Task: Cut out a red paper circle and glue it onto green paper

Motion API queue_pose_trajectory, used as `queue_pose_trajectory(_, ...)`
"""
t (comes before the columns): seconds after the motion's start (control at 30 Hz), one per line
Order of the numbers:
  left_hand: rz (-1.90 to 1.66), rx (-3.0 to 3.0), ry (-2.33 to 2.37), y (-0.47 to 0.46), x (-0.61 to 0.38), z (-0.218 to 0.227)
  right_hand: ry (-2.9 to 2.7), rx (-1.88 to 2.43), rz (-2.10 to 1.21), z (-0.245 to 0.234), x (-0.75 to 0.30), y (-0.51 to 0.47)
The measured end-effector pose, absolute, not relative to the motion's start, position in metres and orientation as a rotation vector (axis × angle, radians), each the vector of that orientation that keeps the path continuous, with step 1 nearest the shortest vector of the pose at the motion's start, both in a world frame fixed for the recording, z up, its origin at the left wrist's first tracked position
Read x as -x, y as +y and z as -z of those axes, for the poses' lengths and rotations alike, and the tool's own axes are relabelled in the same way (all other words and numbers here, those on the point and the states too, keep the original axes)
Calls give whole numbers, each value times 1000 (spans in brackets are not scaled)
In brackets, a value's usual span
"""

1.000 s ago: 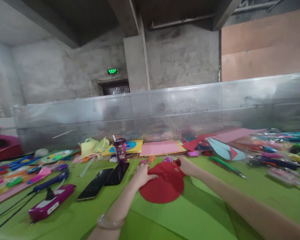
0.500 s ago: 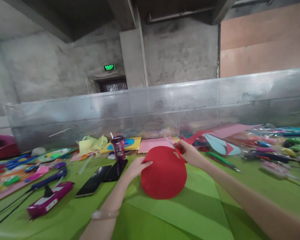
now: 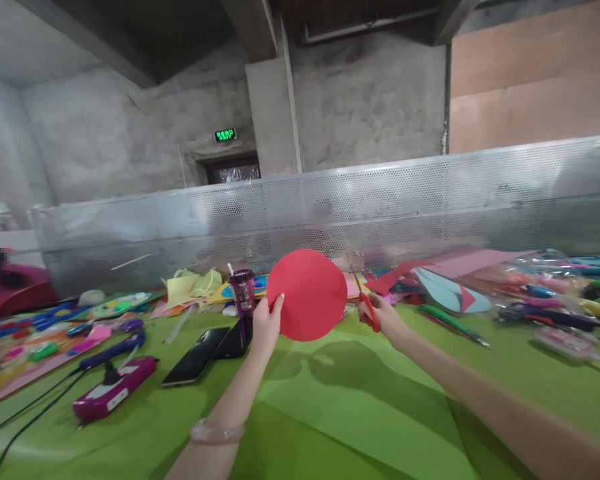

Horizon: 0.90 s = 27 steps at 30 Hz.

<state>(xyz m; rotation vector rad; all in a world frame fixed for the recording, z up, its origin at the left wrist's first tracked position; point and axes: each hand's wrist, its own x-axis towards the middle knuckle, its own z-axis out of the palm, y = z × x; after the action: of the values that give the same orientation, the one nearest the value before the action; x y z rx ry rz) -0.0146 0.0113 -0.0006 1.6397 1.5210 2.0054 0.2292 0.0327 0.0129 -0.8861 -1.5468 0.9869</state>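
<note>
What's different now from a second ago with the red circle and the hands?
The red circle has gone up, off the green sheet, and the left hand has lifted with it, thumb on its edge. The right hand, holding the scissors, is now apart from the circle, to its right. The cup and power strip stayed put.

Desk (image 3: 135,443): grn top. Lt-grn sheet (image 3: 365,413) flat at front ctr. To its L: blk phone (image 3: 196,358), 2nd dk phone (image 3: 233,340) just beside, purple cup (image 3: 242,297) behind them, magenta pwr strip (image 3: 114,392) farther L. Long grn tool (image 3: 450,323) on R; yel. paper scraps (image 3: 180,291) at back L.
</note>
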Motion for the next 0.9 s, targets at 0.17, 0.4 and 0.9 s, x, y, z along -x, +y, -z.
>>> queue_pose_trajectory(0.17, -2040, -1644, 1529, 10, 12, -1, -1519, 925, -1064, -7, -223, 33)
queue_pose_trajectory(0.4, -2005, -1705, 1519, 9, 10, -1, -1489, 916, -1146, -3, -222, 32)
queue_pose_trajectory(0.9, -1992, -1734, 1540, 7, 8, -2, -1508, 922, -1131, -5, -221, 29)
